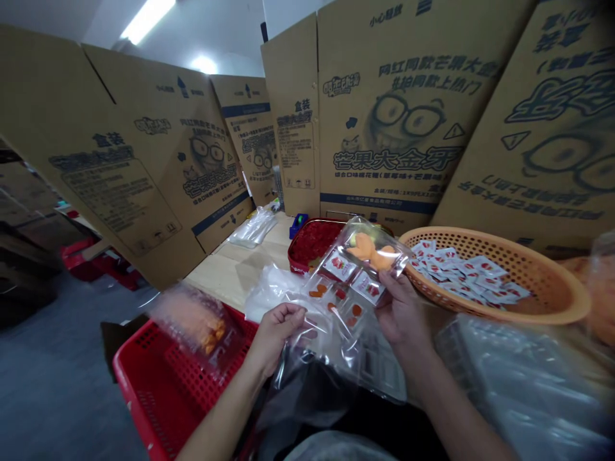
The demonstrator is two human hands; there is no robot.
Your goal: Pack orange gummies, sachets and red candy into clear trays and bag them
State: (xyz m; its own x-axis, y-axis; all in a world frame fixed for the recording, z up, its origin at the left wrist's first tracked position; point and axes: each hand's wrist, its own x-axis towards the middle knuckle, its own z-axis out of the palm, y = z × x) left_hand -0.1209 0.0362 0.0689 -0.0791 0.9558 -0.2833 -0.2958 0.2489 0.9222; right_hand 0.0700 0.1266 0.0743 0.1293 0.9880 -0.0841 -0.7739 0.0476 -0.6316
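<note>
Left hand: the left hand [278, 330] pinched clear film [336, 339] between thumb and fingers, near the lower end of the filled tray.
Right hand: the right hand [396, 307] gripped the edge of the filled tray [361, 266], thumb on the upper face.
Filled tray: it was held tilted above the front of the desk [216, 269], between the red tin [295, 256] and the orange basket [576, 301].
Tray contents: orange pieces [364, 246] sat at the far end, two white sachets [368, 286] next to them, and small red and orange pieces [318, 291] nearest the left hand.
Done: the filling of this tray looked complete, as a judgement; a bagged pack [206, 330] with orange contents showed at the red crate [125, 358].
Left: the film hung loose and creased, seemingly unsealed; whether it wrapped the whole tray could not be told.
Supplies: many loose sachets [456, 269] lay in the orange basket, unfilled trays [382, 365] rested below the hands, and a blurred stack of clear plastic [514, 378] stood at the right.
Far side: flat clear bags [254, 225] and a blue tape dispenser [298, 224] lay before the cardboard boxes [375, 128].
</note>
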